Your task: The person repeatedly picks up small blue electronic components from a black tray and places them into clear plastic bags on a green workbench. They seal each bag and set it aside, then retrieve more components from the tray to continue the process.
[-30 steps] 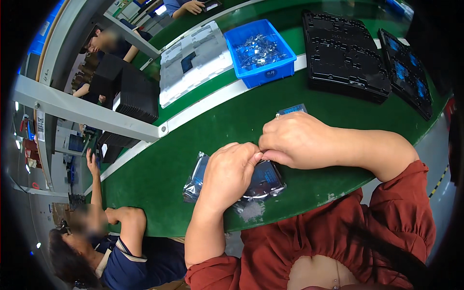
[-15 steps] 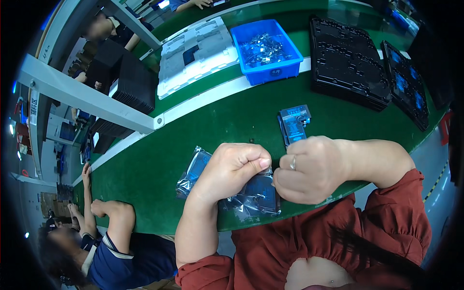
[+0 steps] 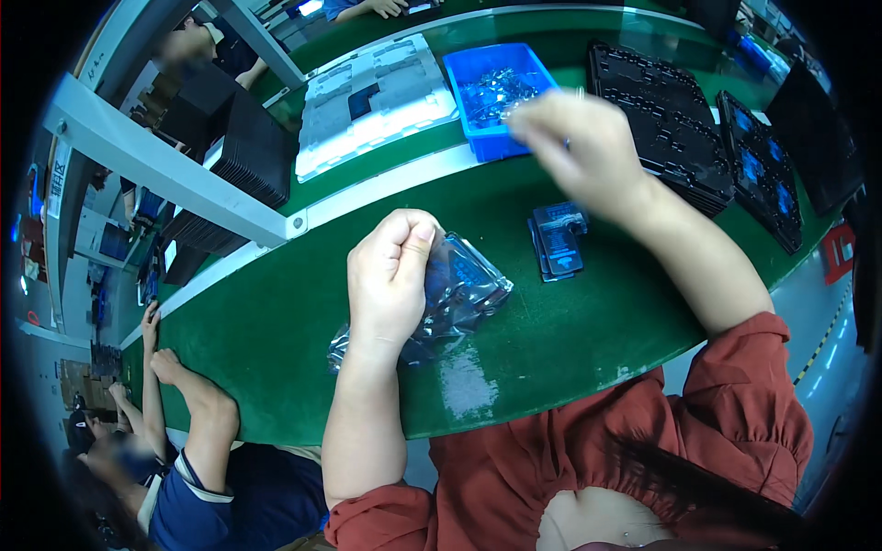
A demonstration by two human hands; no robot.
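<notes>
My left hand [image 3: 390, 275] is closed on the gathered edge of a clear plastic bag [image 3: 423, 344], lifted at one end over the green table. Flat dark phone batteries [image 3: 464, 275] with blue lettering show through the film. My right hand [image 3: 583, 147] is at the near right corner of a blue bin [image 3: 501, 150] that holds a heap of small shiny pieces [image 3: 496, 92]. Motion blurs its fingers, and whether they hold anything is unclear. Below that hand, a small stack of flat dark phone batteries [image 3: 558, 253] lies on the table.
A white moulded tray [image 3: 322, 138] lies beyond the white rail, left of the bin. Stacked black trays [image 3: 652, 110] and another black tray [image 3: 763, 174] stand at the right. A grey metal frame [image 3: 175, 170] crosses the left side. A co-worker's arm [image 3: 207, 404] rests on the table at lower left.
My right hand has moved up and away from the bag to the blue bin. My left hand has shifted left and up, raising the bag's end.
</notes>
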